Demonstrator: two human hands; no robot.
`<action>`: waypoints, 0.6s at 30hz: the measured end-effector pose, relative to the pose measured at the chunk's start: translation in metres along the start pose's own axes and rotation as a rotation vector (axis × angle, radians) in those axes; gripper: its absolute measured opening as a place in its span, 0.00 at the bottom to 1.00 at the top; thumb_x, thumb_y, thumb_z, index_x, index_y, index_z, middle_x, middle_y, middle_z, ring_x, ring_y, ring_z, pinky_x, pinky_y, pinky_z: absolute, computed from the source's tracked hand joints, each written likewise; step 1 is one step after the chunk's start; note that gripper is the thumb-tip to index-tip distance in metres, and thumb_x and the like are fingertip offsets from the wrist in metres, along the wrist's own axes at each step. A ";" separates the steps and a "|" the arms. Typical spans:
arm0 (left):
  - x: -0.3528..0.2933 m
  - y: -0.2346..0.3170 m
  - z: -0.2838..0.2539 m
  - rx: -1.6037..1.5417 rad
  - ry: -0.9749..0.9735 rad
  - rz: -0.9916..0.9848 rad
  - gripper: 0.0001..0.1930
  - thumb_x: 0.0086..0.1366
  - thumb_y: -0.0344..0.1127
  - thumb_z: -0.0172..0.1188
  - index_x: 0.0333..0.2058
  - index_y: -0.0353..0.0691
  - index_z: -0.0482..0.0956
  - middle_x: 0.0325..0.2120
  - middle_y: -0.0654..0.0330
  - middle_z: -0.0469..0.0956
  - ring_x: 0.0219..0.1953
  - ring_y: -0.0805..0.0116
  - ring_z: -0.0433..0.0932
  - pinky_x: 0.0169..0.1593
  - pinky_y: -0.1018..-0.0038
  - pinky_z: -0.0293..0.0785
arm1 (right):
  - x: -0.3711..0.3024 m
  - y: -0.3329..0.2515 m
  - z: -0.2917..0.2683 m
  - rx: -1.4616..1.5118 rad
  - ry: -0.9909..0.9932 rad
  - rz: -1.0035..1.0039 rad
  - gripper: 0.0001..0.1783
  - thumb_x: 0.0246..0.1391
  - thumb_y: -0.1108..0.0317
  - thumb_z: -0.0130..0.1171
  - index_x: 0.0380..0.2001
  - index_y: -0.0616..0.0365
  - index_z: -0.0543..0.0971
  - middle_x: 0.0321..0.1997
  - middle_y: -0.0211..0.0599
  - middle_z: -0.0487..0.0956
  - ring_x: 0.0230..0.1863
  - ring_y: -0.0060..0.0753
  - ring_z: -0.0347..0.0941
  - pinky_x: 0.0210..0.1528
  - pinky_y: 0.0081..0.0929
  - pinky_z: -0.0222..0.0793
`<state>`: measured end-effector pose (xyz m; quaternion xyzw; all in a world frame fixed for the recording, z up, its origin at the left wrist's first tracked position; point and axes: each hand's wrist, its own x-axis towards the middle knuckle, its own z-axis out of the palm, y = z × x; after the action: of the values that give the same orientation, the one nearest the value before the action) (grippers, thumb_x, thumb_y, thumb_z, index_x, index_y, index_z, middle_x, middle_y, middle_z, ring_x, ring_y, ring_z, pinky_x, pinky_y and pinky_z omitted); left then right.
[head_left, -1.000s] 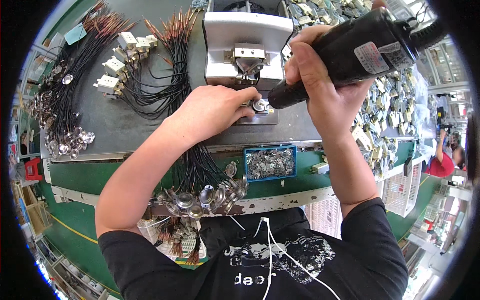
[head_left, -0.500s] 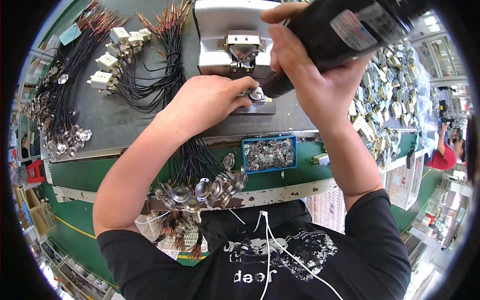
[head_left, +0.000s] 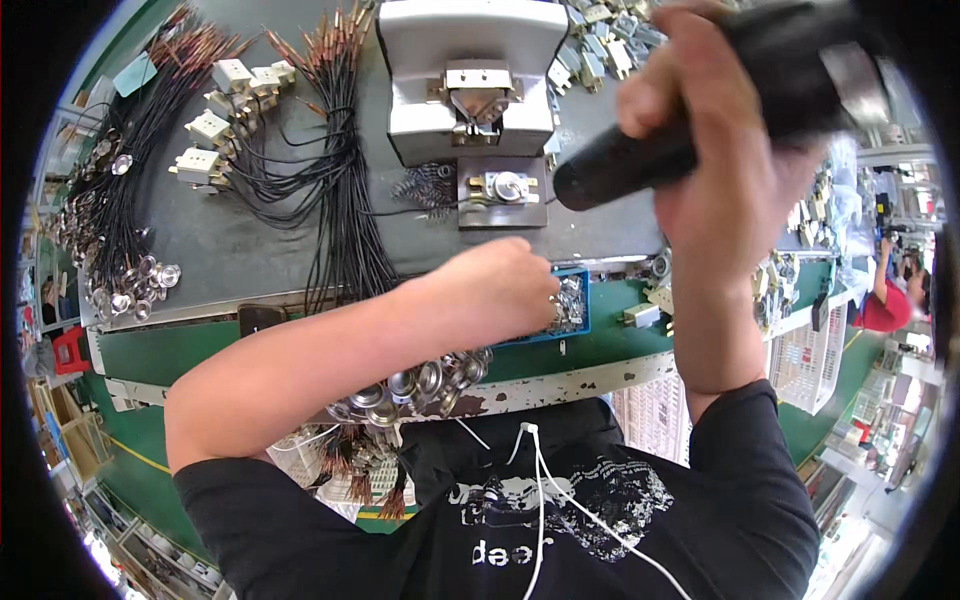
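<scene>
Over the blue rectangular plastic tray (head_left: 588, 300), left bare hand (head_left: 500, 288): blurred, fingers curled down and hidden; I cannot tell whether they are apart or together on something.
Tray contents: small loose silver metal pieces (head_left: 570, 303).
Right bare hand (head_left: 735, 150): raised, clamped around a black cylindrical power tool (head_left: 790, 80), whose nose points left, just beside the metal plate.
Piece on the plate: one white block with brass-coloured tabs and a round silver disc on top (head_left: 505, 187), lying untouched on a square grey metal plate (head_left: 500, 218), with a dark wire running leftward.
Behind the plate: a silver metal housing (head_left: 470, 40).
Left of the plate: a bundle of black wires (head_left: 340, 200); beyond it, white blocks on wires (head_left: 215, 130).
Progress: disc and block sit together, so I judge this piece largely assembled; whether it is fastened, I cannot tell. Silver discs clustered at the near bench edge (head_left: 400, 385) look unworked, probably remaining.
</scene>
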<state>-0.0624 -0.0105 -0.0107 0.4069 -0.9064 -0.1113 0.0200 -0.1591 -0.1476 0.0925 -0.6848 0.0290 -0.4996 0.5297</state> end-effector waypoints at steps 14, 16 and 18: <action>-0.007 -0.005 -0.001 -0.332 0.166 -0.081 0.06 0.61 0.34 0.58 0.36 0.40 0.78 0.29 0.56 0.78 0.37 0.52 0.81 0.42 0.58 0.77 | 0.023 -0.002 0.054 0.025 0.246 0.002 0.08 0.59 0.79 0.63 0.42 0.64 0.77 0.26 0.33 0.80 0.22 0.24 0.76 0.27 0.21 0.72; -0.008 -0.005 -0.006 -0.352 0.181 -0.091 0.06 0.61 0.33 0.58 0.36 0.40 0.78 0.29 0.55 0.78 0.37 0.50 0.81 0.41 0.56 0.77 | 0.027 0.029 0.043 0.104 0.125 -0.201 0.11 0.65 0.71 0.62 0.46 0.66 0.75 0.28 0.39 0.79 0.23 0.25 0.74 0.30 0.25 0.73; -0.010 -0.006 -0.011 -0.389 0.140 -0.109 0.06 0.62 0.34 0.58 0.37 0.42 0.78 0.29 0.55 0.78 0.36 0.51 0.81 0.41 0.56 0.77 | 0.028 0.033 0.047 0.179 0.166 -0.178 0.11 0.60 0.78 0.66 0.43 0.65 0.74 0.30 0.41 0.82 0.22 0.28 0.78 0.28 0.27 0.76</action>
<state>-0.0498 -0.0093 -0.0003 0.4504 -0.8410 -0.2565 0.1550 -0.0953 -0.1449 0.0885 -0.5912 -0.0329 -0.6002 0.5378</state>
